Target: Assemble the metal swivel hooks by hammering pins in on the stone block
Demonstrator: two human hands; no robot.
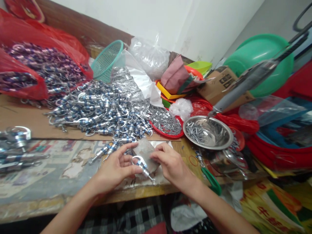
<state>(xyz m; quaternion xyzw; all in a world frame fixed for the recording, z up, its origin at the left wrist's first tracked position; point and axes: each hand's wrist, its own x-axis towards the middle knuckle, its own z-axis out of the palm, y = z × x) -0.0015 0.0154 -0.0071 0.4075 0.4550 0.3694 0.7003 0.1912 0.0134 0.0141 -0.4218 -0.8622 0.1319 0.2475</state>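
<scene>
Step in hand: judged from the pose, one metal clasp is being put into a small clear plastic bag at the lower centre of the frame, near the desk (58,182) edge.
Left hand (117,169): its grip is closed on a swivel clasp (142,166), thumb and fingers pinching the hook end while the barrel points down and right.
Right hand (170,164): its grip is pinched on the small clear bag (146,151), fingertips holding the bag's right edge; the bag lies just behind and touching the clasp.
Where the clasp is: between the two hands, lifted just above the desk, not clearly inside the bag; how far it is in cannot be told.
Supply: a heap of like clasps (97,110) sprawls over the cardboard above the hands, left of centre.
Upper left: a red bag of clasps (29,74), with a green mesh basket (107,60) beside it.
Right of centre: a steel bowl of screws (207,131), a red tray of small metal parts (165,123) just left of it, and a hanging power screwdriver (246,83) over the bowl.
Next move, as a judgement: it calls for holding the bag's mouth open with the right fingers while the left feeds the clasp in straight, hook first, so it does not snag the film.
</scene>
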